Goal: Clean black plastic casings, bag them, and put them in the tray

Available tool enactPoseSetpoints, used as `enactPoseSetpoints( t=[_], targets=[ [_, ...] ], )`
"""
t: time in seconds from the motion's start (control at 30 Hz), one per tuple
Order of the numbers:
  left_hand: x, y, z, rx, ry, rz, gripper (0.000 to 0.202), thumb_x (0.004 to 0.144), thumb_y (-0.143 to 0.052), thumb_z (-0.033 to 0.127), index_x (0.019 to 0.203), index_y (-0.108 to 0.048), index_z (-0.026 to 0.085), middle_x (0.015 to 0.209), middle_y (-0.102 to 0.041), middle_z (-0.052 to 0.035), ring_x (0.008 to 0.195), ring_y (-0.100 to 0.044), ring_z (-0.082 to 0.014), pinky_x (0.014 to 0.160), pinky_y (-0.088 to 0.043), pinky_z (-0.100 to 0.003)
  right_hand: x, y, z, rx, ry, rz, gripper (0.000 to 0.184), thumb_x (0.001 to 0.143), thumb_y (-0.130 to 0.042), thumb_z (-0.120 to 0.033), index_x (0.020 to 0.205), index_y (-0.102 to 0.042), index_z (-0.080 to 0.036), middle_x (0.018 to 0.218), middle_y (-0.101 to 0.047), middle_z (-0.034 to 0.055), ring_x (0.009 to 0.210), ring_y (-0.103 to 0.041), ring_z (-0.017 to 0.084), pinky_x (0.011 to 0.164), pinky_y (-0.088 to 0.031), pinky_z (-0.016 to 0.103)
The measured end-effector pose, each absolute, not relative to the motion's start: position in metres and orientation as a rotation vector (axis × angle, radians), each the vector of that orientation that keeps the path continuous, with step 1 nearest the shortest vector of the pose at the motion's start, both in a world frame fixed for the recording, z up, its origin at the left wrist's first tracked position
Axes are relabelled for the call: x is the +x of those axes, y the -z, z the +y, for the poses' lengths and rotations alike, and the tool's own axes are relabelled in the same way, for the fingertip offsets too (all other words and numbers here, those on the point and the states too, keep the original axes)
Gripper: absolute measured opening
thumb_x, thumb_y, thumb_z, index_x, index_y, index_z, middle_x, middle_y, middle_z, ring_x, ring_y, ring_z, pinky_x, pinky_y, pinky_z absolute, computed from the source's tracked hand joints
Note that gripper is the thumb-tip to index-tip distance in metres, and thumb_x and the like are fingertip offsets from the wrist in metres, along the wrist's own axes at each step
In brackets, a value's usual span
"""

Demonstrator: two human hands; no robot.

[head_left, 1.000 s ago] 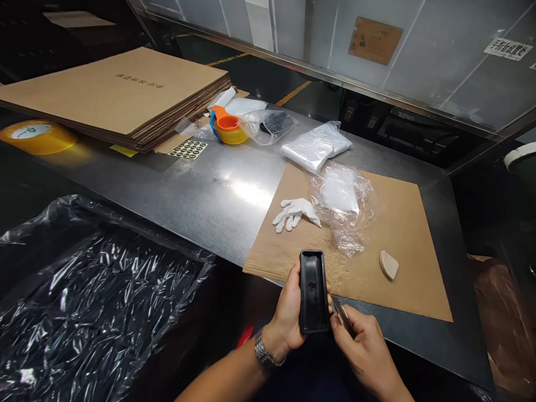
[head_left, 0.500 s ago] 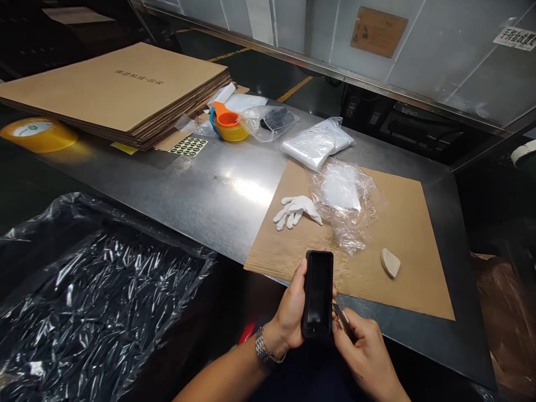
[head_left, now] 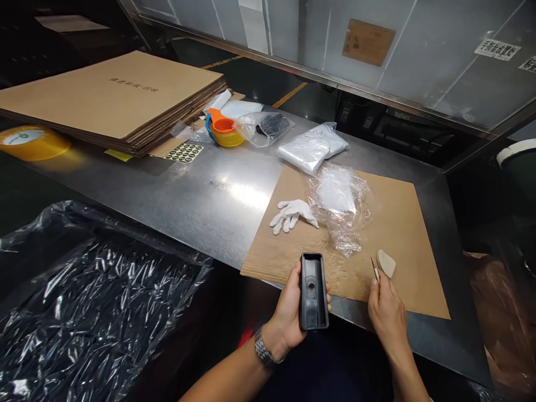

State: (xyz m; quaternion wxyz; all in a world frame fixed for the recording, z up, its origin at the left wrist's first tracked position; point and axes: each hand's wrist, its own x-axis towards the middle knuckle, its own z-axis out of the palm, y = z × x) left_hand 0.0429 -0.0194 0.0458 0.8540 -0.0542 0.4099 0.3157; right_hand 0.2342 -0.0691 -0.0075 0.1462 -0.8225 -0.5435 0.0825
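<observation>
- Fingers (head_left: 293, 290) of my left hand (head_left: 288, 315) are wrapped round a black oblong plastic tray-like part (head_left: 312, 290), thumb on its left edge, fingertips showing at its right edge; the grip is closed on it.
- The black part is held upright off the near edge of the table (head_left: 201, 195), hollow side facing me, a small hole visible in its middle; its upper end overlaps the near edge of a flat brown cardboard sheet (head_left: 402, 223).
- My right hand (head_left: 387, 310) rests at the near edge of the cardboard sheet, fingers pinched shut on a thin pointed metal tool (head_left: 374, 268), tip pointing away from me.
- Tool tip sits just beside a small beige wedge-shaped pad (head_left: 386, 263) lying on the cardboard; I cannot tell if they touch.
- My two hands are apart, the tool clear of the black part.
- On the cardboard farther off: a white cloth glove (head_left: 292, 214) and a crumpled clear plastic bag (head_left: 340, 204), side by side.
- Left of me, below table level: a bin lined with glossy black plastic film (head_left: 92, 301).
</observation>
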Motion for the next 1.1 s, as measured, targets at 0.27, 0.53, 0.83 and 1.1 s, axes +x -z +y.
enactPoseSetpoints(
  t=[0.27,0.53,0.83,1.1],
  targets=[
    [0.050,-0.049,-0.018,-0.135,-0.572,0.868,0.058,0.088,-0.032,0.056,0.072,-0.061,0.009,0.063,-0.063,-0.0067,0.049,-0.060,-0.0161,0.048,-0.052,-0.028,0.265,0.031,-0.063,-2.561,0.048,-1.422,0.039,0.092,-0.035,-0.025,0.125,-0.050,-0.011,0.091,-0.057,0.0123,0.083,-0.056,0.026,0.066,-0.040,0.033],
    [0.059,-0.050,-0.023,-0.099,-0.489,0.805,0.061,0.087,-0.033,0.058,0.070,-0.062,0.008,0.063,-0.061,-0.0062,0.049,-0.059,-0.0154,0.047,-0.051,-0.027,0.288,0.042,-0.065,-2.618,0.114,-1.322,0.039,0.088,-0.039,-0.021,0.120,-0.056,-0.006,0.089,-0.052,0.0172,0.088,-0.049,0.033,0.074,-0.040,0.041],
    [0.070,-0.048,-0.030,0.056,-0.630,0.900,0.048,0.089,-0.041,0.048,0.083,-0.067,0.008,0.073,-0.067,-0.0075,0.062,-0.063,-0.0148,0.061,-0.052,-0.025,0.252,0.008,-0.088,-2.181,-0.310,-1.441,0.047,0.093,-0.030,-0.040,0.120,-0.054,-0.011,0.106,-0.060,0.0152,0.097,-0.056,0.025,0.085,-0.046,0.038],
    [0.108,-0.029,-0.044,0.513,-0.668,0.770,0.049,0.068,-0.071,0.043,0.115,-0.060,0.033,0.129,-0.056,0.0023,0.133,-0.032,-0.0200,0.112,-0.018,-0.031,0.227,-0.021,-0.116,-1.534,-1.187,-1.031,0.074,0.071,-0.059,-0.062,0.130,-0.048,-0.020,0.101,-0.064,0.0059,0.084,-0.060,0.020,0.070,-0.049,0.028]
  ],
)
